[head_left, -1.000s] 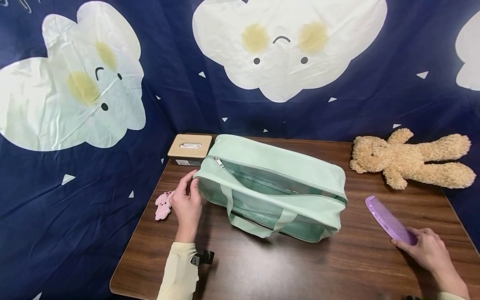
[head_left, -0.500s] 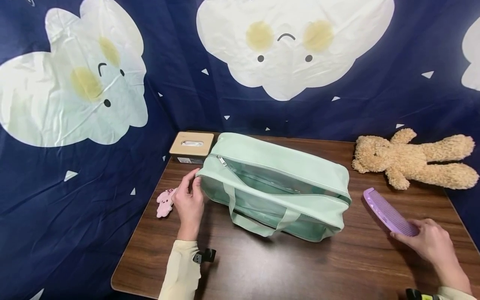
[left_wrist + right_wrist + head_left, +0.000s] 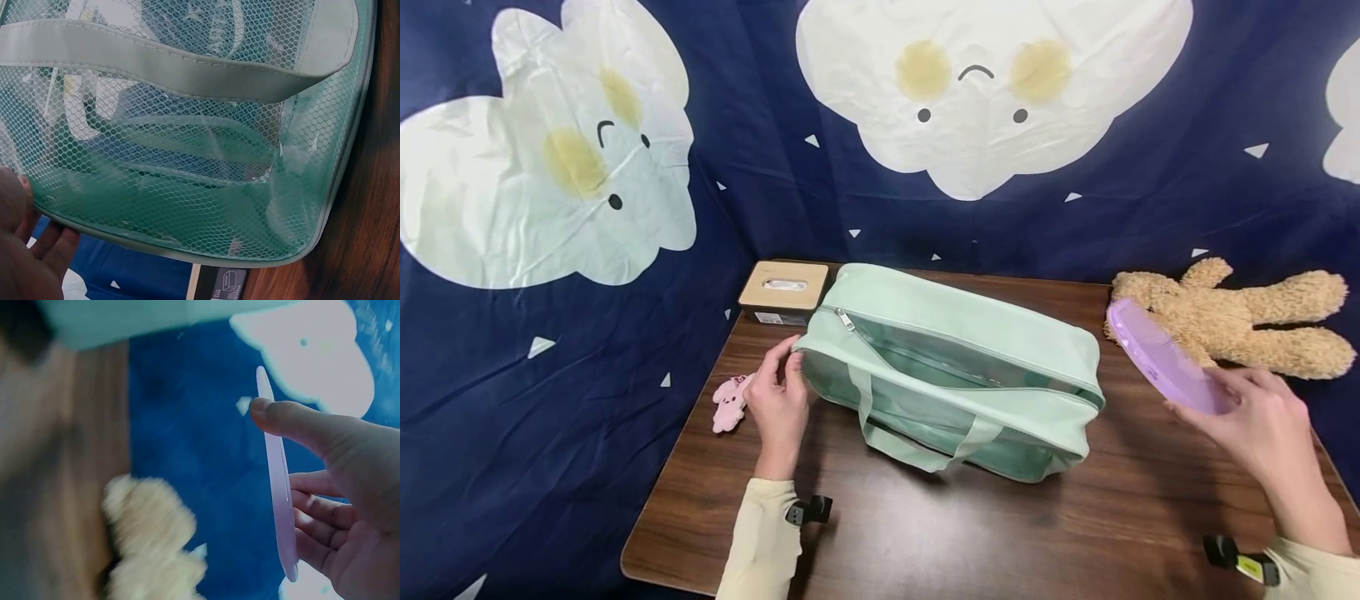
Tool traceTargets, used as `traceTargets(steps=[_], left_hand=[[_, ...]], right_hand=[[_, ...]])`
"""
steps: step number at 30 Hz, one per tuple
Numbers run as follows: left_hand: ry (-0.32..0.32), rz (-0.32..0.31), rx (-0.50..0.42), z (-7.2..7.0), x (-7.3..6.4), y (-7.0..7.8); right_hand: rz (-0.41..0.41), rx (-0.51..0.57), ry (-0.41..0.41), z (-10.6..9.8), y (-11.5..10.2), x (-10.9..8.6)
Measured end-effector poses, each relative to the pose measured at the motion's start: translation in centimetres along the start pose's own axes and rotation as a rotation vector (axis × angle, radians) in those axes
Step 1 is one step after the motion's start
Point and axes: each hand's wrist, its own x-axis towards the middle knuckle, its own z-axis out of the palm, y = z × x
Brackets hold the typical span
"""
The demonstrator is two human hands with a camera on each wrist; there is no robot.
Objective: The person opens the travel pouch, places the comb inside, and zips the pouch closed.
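A mint green bag (image 3: 970, 321) with clear mesh sides stands on the table, its top zipper partly undone. My left hand (image 3: 781, 400) pinches the bag's left end between thumb and fingers; in the left wrist view the fingers (image 3: 59, 247) lie at the bag's edge. To the right, my right hand (image 3: 1255, 417) holds a purple comb (image 3: 1161, 354) by one end, raised over the table and tilted. The right wrist view shows the comb (image 3: 278, 481) edge-on, thumb on one face and fingers on the other. In the head view the comb overlaps the teddy bear (image 3: 1232, 317).
Behind the bag's left end sits a tissue box (image 3: 784, 283) with a wooden lid. A pink plush charm (image 3: 728, 404) lies left of my left hand. The brown table (image 3: 925, 542) meets a dark blue cloud-print curtain (image 3: 760, 125) at the back and sides.
My right hand has lifted the comb off the table and moved it up and away from me, toward the teddy bear. The left hand keeps its hold on the bag.
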Motion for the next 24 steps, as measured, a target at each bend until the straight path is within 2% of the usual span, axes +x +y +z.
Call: traceTargets(steps=[4,9,13,19,24], left_hand=[[0.014,0.005,-0.002,-0.1,0.0,-0.1],[-0.012,-0.006,-0.006,-0.1,0.0,-0.2],[-0.024,-0.013,-0.007,0.0,0.0,0.0],[-0.01,-0.019,-0.016,0.0,0.0,0.0],[-0.007,-0.022,-0.021,-0.1,0.0,0.0]], right_hand=[[-0.083,0.014,0.018,-0.1,-2.2,3.3],[-0.14,0.038,0.022,-0.6,-4.6,6.1],[-0.176,0.073,0.004,-1.1,-6.7,7.6],[-0.308,0.115,0.014,-1.4,-10.0,9.2],[-0.368,0.168,-0.054,-1.5,-12.5,10.4]])
